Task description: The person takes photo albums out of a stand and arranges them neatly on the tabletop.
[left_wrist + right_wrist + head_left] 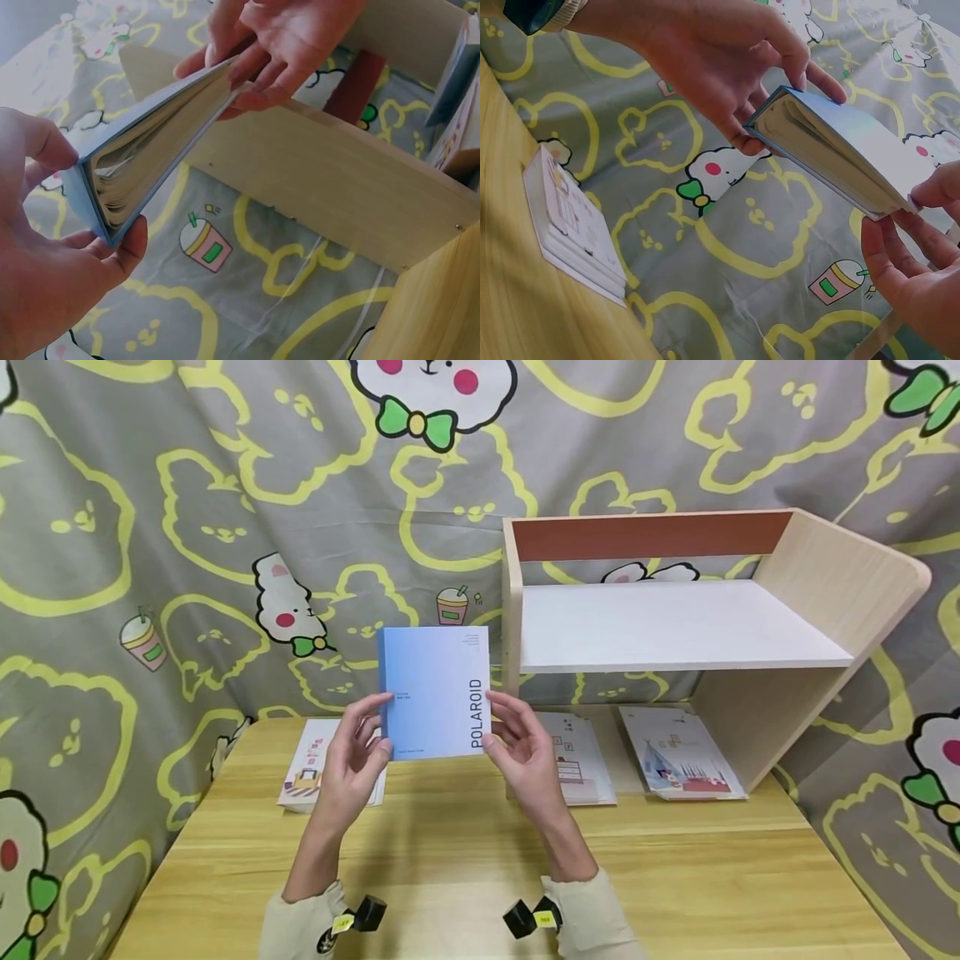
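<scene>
A blue photo album (435, 693) with "POLAROID" printed on its cover is held up above the table, cover facing the head camera. My left hand (352, 760) pinches its spine side between thumb and fingers. On the opposite edge, my right hand (528, 756) grips the covers the same way. In the left wrist view the album (142, 112) shows its page edges, the leaves slightly fanned between the covers. The right wrist view shows the left hand (712, 67) at the spine and the right hand (922, 285) at the opening edge.
A wooden desk shelf (675, 627) with a white board stands at the right. Under it lie two illustrated books, one at the left (573, 760) and one at the right (678, 756). Another illustrated book (577, 225) lies on the wooden table (450, 868) at the left. A patterned curtain (300, 527) hangs behind.
</scene>
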Demonstrator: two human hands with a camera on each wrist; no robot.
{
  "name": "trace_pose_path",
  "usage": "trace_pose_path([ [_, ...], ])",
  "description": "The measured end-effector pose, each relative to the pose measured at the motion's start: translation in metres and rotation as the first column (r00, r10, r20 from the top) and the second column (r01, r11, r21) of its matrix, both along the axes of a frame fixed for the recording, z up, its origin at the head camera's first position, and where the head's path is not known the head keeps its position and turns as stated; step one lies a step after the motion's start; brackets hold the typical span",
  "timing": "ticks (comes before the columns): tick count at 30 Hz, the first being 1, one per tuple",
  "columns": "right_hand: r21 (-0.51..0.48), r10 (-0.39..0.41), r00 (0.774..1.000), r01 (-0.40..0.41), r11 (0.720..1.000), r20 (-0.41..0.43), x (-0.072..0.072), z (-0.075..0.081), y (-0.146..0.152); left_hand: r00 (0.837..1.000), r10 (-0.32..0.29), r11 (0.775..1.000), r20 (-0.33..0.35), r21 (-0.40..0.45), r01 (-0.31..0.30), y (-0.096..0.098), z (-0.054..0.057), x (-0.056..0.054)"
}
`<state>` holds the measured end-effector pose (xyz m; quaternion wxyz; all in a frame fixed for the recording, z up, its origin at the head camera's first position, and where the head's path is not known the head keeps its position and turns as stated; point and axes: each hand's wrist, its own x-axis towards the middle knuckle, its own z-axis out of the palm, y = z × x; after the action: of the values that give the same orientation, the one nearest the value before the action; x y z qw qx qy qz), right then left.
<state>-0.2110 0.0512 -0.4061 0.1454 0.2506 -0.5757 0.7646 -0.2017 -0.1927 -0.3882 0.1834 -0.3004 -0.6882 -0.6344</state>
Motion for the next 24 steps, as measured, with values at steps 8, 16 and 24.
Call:
trace_pose_path([
  [8, -0.008, 0.006, 1.0, -0.006, 1.0, 0.013, -0.002, -0.002, -0.002, 1.0, -0.005, 1.0, -0.006, 0.001, 0.005, -0.003, -0.004, -0.003],
  [16, -0.002, -0.004, 0.999, 0.004, 1.0, 0.036, -0.003, -0.005, -0.006, 1.0, -0.003, 1.0, -0.013, -0.001, 0.003, -0.006, -0.005, -0.005],
  [24, -0.003, -0.004, 0.999, 0.004, 1.0, 0.052, -0.006, -0.011, -0.008, 1.0, 0.012, 1.0, 0.003, 0.0, -0.012, -0.009, -0.009, -0.009],
])
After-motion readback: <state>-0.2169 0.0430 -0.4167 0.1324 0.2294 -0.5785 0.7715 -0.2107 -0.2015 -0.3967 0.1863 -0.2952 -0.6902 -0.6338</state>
